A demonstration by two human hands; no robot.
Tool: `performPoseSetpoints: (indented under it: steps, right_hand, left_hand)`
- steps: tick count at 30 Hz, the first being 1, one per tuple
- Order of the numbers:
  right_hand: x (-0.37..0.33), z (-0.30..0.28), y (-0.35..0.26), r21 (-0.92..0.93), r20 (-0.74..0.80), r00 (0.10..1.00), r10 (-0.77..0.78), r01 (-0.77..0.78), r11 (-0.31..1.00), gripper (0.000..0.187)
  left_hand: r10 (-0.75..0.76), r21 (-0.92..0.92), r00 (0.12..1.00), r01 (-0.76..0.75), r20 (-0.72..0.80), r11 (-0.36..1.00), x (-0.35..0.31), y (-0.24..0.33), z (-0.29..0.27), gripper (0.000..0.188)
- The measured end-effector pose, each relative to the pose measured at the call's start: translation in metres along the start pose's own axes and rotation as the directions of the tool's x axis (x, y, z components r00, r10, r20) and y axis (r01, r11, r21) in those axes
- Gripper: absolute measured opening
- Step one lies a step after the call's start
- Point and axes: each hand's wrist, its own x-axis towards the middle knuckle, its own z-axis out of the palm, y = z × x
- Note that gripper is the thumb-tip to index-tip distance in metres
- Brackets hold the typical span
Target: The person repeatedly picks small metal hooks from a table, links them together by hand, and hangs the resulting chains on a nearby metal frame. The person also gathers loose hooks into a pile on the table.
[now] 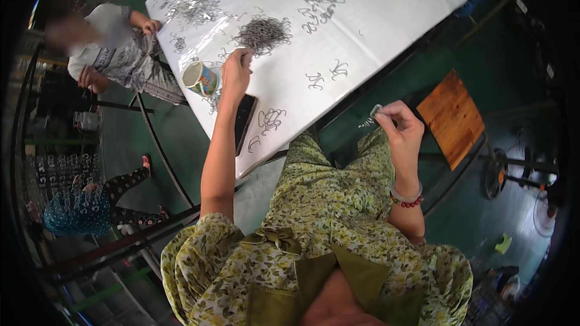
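My left hand point(237, 72) reaches over the white table point(386, 18), its fingers pressed together at the near edge of a dense pile of small grey metal hooks point(263, 32). Whatever those fingertips may hold is too small to make out. Beside that wrist stands a printed paper cup point(208, 82), and a dark phone point(244, 122) lies along my left forearm. My right hand point(401, 123) is off the table, above my right knee. Between its thumb and fingers it pinches a small shiny metal piece point(377, 110); a thin, wavy bright strand point(366, 123) shows just below it.
Looser clusters of hooks point(319, 5) are scattered over the table, some near its front edge point(270, 122). A wooden board seat point(453, 119) is at the right. At the left sits another person point(115, 30); farther back is one in dotted clothes point(81, 210).
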Motion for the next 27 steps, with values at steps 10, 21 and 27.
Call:
performPoseSetpoints:
  steps: [10,21,27]
  right_hand:
    - [0.0,0.01,0.022,-0.005,-0.05,0.997,0.051,-0.051,0.999,0.005]
    - [-0.001,0.027,0.022,-0.147,-0.017,0.99,-0.142,0.138,0.979,0.011]
    - [0.071,0.031,0.035,-0.266,0.052,0.997,-0.064,0.075,0.961,0.014]
  left_hand:
    - [0.4,-0.728,0.861,-0.052,0.315,0.684,-0.116,0.137,0.06,0.009]
    - [0.322,-0.609,0.938,-0.18,0.13,0.772,-0.12,0.129,0.071,0.01]
    - [0.389,-0.595,0.918,-0.267,0.083,0.758,-0.121,0.119,0.062,0.006]
